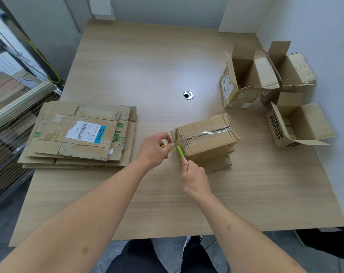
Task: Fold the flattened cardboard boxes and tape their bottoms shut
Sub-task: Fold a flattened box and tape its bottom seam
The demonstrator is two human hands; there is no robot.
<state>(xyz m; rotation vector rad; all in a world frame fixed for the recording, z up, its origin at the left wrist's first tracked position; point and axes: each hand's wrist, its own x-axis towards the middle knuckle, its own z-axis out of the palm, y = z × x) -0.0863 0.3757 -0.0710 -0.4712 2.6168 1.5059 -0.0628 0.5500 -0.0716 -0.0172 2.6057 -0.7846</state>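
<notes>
A folded cardboard box [208, 134] lies bottom up at the table's middle right, with clear tape [214, 131] along its seam. My left hand [154, 148] grips a yellow tape roll [165, 147] just left of the box, with a strip of tape stretched toward the box's near corner. My right hand [194, 177] holds a green cutter [180, 151] whose tip points at that strip beside the box. A stack of flattened boxes [78, 134] lies at the left of the table.
Three folded boxes stand open at the right: one tall [243, 79], one behind it [293, 71], one marked COOLMAN [297, 125]. A round cable hole [188, 95] sits mid-table. A wire cage with cardboard [9, 107] stands off the left edge. White walls enclose the back and right.
</notes>
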